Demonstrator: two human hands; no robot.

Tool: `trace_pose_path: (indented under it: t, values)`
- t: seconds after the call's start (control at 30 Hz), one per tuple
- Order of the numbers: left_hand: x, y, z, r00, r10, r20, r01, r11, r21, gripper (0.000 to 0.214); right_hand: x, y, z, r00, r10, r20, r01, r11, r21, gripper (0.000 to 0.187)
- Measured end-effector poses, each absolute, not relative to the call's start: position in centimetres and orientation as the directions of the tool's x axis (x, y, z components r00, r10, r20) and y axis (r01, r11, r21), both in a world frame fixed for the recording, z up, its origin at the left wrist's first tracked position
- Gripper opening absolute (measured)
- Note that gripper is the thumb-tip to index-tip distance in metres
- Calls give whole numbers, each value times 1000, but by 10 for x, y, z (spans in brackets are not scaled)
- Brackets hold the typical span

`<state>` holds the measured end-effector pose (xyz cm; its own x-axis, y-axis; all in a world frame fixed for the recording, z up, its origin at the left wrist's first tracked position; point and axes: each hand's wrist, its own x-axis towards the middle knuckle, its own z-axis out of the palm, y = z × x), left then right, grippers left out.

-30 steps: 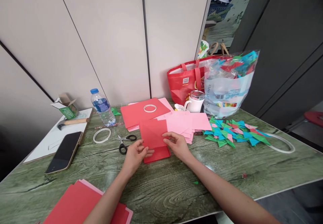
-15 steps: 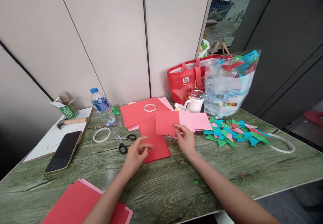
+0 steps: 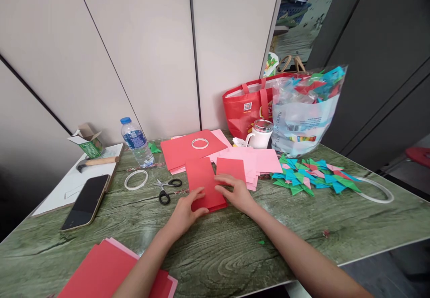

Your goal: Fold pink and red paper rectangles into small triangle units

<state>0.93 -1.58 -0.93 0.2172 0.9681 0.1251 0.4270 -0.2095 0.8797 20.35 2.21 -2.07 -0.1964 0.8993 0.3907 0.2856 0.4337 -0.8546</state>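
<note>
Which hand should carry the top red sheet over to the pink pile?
Right hand, probably: its fingers rest on the right edge of the red stack, beside the pink pile. The left hand presses the near left corner.

Big red paper stack [image 3: 110, 271] cut off by the bottom edge, left hand [image 3: 186, 210] hides the small red stack's [image 3: 201, 179] near corner, water bottle [image 3: 136, 141] label and plastic bag [image 3: 302, 114] print too small to read.

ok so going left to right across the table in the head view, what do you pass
smartphone → water bottle → scissors → red paper stack → white mug → pile of folded paper triangles
</note>
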Motion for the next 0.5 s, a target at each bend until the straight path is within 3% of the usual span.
trace_pose_path:
  t: [0.13,0.2,0.3,0.4,0.5]
  values:
    - [11,-14,-8,141,978,154,315,-191,930,34,202,18,-20,-348,879,325,256,422,-870,36]
    - [11,-14,-8,76,984,162,296,-178,938,29,202,18,-22,-379,864,331,245,438,-865,30]
    - [10,-13,-7,-39,976,216,289,-196,937,30,201,21,-27,-346,872,346,225,435,-872,18]
    - [7,-10,-5,-206,937,282,228,-234,945,35,202,24,-27,-281,899,337,167,391,-905,21]
    - [3,-6,-1,-331,929,165,-13,-180,984,35,204,23,-19,-262,907,329,71,358,-931,24]
